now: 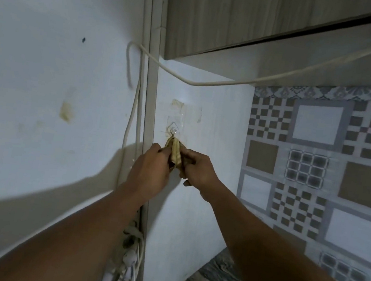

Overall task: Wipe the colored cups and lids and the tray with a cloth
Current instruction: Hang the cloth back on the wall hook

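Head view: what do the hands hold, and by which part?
Left hand and right hand pinch the yellow cloth from either side, its top at the wall hook.

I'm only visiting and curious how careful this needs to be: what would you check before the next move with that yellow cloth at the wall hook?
1. Left hand has a grip on the yellow folded cloth: ok.
2. Right hand has a grip on the same cloth: ok.
3. Cloth's top caught on the small clear plastic wall hook: cannot tell.
4. Sagging white cable hangs above, apart from both hands: ok.
5. Colored cups, lids and tray in view: not ok, none shows.
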A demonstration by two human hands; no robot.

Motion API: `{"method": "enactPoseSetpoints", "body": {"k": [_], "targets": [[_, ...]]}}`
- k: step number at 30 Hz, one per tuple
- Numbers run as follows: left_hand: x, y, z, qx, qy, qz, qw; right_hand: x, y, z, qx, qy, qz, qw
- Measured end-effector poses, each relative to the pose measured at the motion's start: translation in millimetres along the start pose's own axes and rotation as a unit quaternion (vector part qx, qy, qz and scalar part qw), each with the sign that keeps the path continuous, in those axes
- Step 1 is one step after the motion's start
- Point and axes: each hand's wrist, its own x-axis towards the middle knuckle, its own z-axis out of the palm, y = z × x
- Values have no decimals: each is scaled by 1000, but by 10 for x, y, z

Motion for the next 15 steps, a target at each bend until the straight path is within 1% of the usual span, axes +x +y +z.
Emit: {"method": "enactPoseSetpoints", "body": {"k": [2,4,7,9,12,15], "targets": [[-85,3,-16,-5,5,0,1000,-63,-11,-42,-51,0,7,999],[-142,11,-68,-1,3,-3,1000,-112,19,-88,-95,12,-5,995],[-289,53,-156,-8,4,-12,1000,-253,63,-159,-167,47,-26,985],[-407,99,-188,-12,12,-11,1000,-366,95,-224,-203,48,-23,978],[-638,191,-149,-9,-4,-20,1000,-564,211,-337,-218,27,17,976],[-982,284,28,-16,-54,-32,998,-857,501,-403,-217,8,76,973]]}}
